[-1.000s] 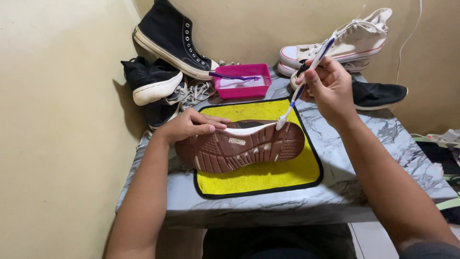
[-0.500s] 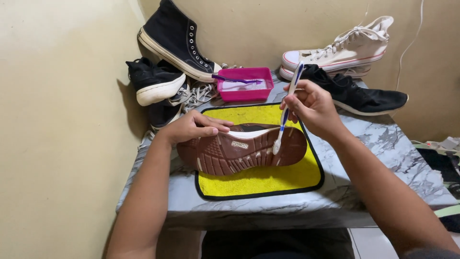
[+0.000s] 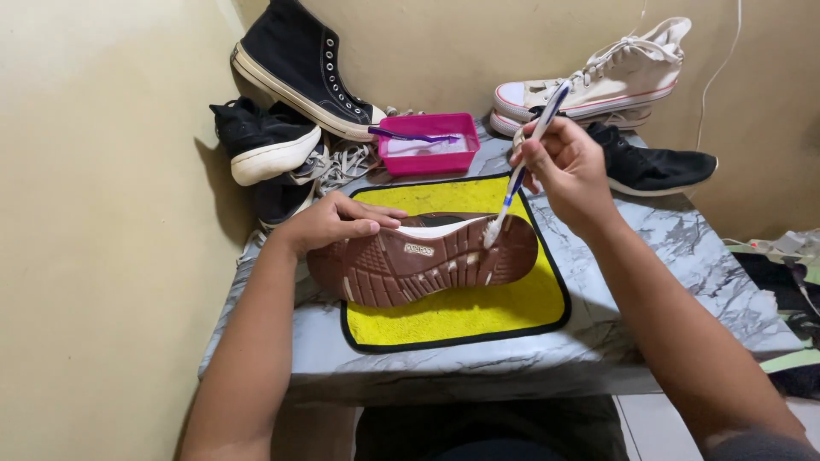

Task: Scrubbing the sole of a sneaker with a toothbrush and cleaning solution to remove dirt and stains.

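Pink rectangular tub (image 3: 430, 145) at the far edge of the marble table (image 3: 683, 265), a purple toothbrush (image 3: 410, 135) lying across it. Brown shoe (image 3: 427, 260), sole turned toward the camera with a small oval label, lies on the yellow cloth (image 3: 461, 312). Left hand (image 3: 329, 224), fingers curled, steadies its heel end. Right hand (image 3: 568, 166) is closed around a blue-and-white toothbrush (image 3: 523, 166), bristles touching the sole's toe end
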